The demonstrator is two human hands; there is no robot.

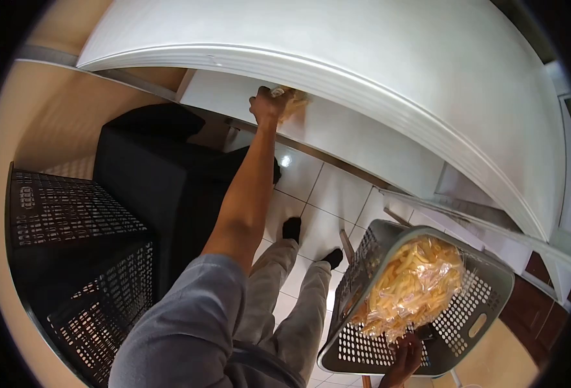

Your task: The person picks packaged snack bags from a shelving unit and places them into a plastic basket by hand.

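**Inspector A:** We start with the small packet of pasta [293,100]; it sits at the far end of the outstretched left arm, clasped in the left hand [267,105], fingers curled round it; it is pressed up close to the white cabinet front [337,132] under the open white door [337,45].

**Inspector B:** Agreed; which way does it lie?

**Inspector A:** It sticks out from the fist toward the right of the view, its long axis roughly level along the cabinet edge; we cannot tell whether it touches the panel or only hangs near it.

**Inspector B:** And the other hand?

**Inspector A:** The right hand [403,359] is low in the view, closed on the lower rim of the grey perforated basket [479,310]; the basket is tilted, open face toward us; inside lies a large clear bag of pasta [415,284], long axis running with the basket.

**Inspector B:** So the basket lies well apart from the left hand, down and to the right; the right hand is much the nearer to it.

**Inspector A:** Correct; we also note black crates [72,246] at left, and tiled floor [318,194] below.
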